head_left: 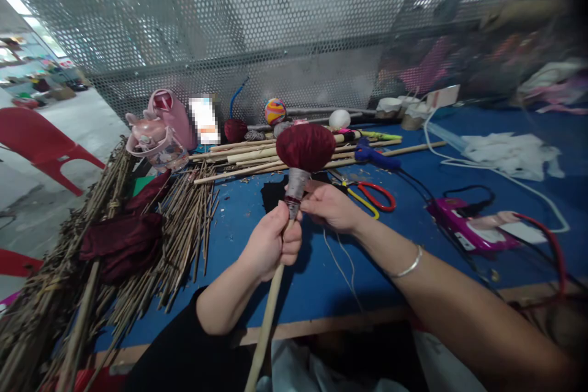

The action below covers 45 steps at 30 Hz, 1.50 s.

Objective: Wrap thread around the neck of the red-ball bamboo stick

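Observation:
My left hand [272, 240] is closed round a pale wooden stick [267, 318], just below its head. That head is a dark red cloth-covered ball [305, 147], tilted up and away from me. Grey cord [298, 182] is wound round the neck under the ball. At the lower end of this winding, my right hand [333, 205] pinches with thumb and fingers, seemingly on the cord; the fingertips partly hide it. Thin loose strands [340, 266] hang below the right hand. A black cloth piece [273, 195] lies behind the hands.
Scissors with red and yellow handles [377, 196] lie right of my hands, near a blue glue gun [376, 156]. A purple power strip [473, 226] with cables sits farther right. Bundled twigs [184, 239] and dark red cloth [124, 242] cover the left. Behind stands a perforated metal screen [285, 18].

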{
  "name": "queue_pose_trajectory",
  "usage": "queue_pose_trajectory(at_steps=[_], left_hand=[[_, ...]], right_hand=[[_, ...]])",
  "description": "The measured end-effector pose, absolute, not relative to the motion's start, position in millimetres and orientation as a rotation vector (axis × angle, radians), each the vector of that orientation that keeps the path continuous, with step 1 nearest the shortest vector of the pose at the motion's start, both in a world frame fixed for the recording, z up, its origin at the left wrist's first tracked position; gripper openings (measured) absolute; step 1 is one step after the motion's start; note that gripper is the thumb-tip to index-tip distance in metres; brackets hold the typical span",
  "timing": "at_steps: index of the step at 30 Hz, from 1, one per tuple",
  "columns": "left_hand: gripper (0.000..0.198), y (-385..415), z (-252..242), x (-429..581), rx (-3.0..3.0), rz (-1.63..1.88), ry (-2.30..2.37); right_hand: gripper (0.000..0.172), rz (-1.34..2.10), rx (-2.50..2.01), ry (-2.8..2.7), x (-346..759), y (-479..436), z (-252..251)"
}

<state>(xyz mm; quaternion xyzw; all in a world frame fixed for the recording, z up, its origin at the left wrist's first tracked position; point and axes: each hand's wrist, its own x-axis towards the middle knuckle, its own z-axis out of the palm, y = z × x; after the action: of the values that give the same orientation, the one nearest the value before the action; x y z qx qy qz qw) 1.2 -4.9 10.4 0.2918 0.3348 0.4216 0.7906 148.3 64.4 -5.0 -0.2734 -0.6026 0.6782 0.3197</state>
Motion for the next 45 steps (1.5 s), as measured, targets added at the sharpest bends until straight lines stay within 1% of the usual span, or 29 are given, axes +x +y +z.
queue_pose_trajectory(at_steps=[1,2,4,5,7,9,11,13,16,21,23,30,37,41,45], left_hand=[[0.040,-4.1,8.6,0.4,0.622,0.831,0.669],[0.042,-3.3,6.9,0.1,0.617,0.752,0.633],[0.046,-1.9,3.6,1.3,0.638,0.675,0.661],[0.046,-1.5,2.1,2.9,0.680,0.718,0.743],[0.043,-1.6,-0.2,7.0,0.819,0.932,0.980],[0.040,-2.7,-1.4,10.7,0.978,1.150,1.185],[0.045,-4.1,-1.6,12.7,1.086,1.246,1.283],[0.044,-4.6,-0.9,12.5,1.112,1.280,1.298],[0.034,-3.0,1.3,9.5,1.047,1.303,1.222],[0.029,1.0,6.8,3.7,0.961,1.340,1.047],[0.028,1.4,9.2,2.4,0.915,1.331,0.970],[0.027,1.0,14.5,-2.6,0.762,1.205,0.798],[0.024,4.7,14.0,-3.9,0.623,1.135,0.724],[0.020,12.8,3.4,-6.4,0.560,1.061,0.812],[0.017,15.5,-6.5,-8.2,0.589,0.963,0.930]], right_hand=[[0.045,1.867,-0.691,-1.561,149.8,65.2,-6.2],[0.047,1.919,-0.666,-1.530,150.9,65.7,-7.0],[0.043,1.928,-0.650,-1.478,151.2,65.8,-7.5],[0.039,1.901,-0.658,-1.466,150.2,65.5,-7.4],[0.033,1.832,-0.699,-1.446,146.0,64.5,-7.0],[0.032,1.800,-0.743,-1.413,140.4,62.9,-7.2],[0.033,1.798,-0.760,-1.379,135.2,61.1,-8.3],[0.034,1.797,-0.757,-1.382,132.4,59.7,-8.9],[0.033,1.722,-0.753,-1.458,134.5,59.5,-5.7],[0.028,1.440,-0.859,-1.699,147.0,57.6,7.7],[0.027,1.379,-0.854,-1.735,149.5,54.7,11.7],[0.026,1.356,-0.821,-1.710,149.9,54.1,11.0],[0.028,1.439,-0.835,-1.627,147.1,57.8,7.4],[0.032,1.511,-0.882,-1.528,141.4,61.0,-2.1],[0.031,1.573,-0.897,-1.516,139.2,67.9,-14.8]])
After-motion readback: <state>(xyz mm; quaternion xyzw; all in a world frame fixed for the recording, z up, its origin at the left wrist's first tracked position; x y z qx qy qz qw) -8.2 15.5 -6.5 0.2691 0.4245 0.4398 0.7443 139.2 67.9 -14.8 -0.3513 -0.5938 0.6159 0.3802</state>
